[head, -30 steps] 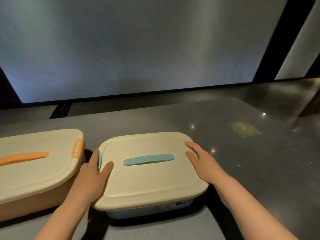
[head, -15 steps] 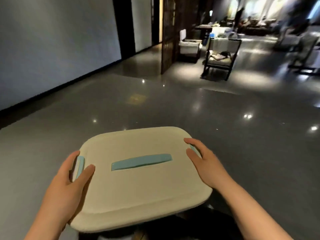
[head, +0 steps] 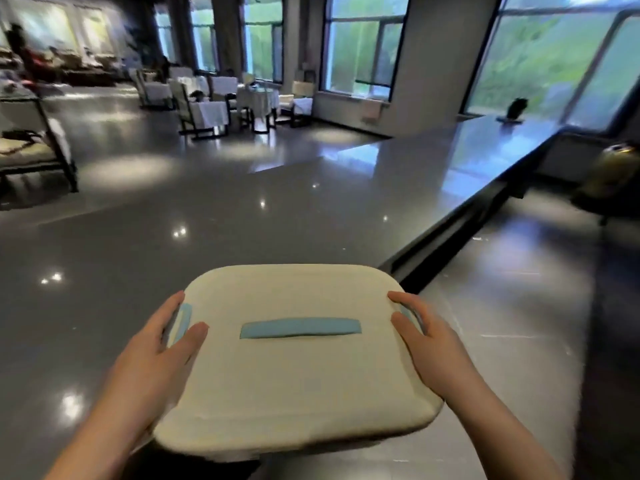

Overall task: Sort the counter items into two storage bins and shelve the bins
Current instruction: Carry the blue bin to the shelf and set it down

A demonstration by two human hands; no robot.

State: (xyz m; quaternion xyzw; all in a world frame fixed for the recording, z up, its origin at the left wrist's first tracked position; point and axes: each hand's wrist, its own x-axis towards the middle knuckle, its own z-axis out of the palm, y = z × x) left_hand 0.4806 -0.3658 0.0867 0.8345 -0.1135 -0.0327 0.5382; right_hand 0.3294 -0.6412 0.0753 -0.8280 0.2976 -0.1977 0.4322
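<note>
Cream-lidded bin (head: 294,375) body hidden, left hand (head: 152,362), right hand (head: 436,351) grip grasping its sides

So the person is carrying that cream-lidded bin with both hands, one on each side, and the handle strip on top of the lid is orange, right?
Not quite. The head view shows the handle strip on the lid is light blue, not orange. The rest holds: the left hand and the right hand each grip one side of the cream-lidded bin, by its blue side latches.
</note>
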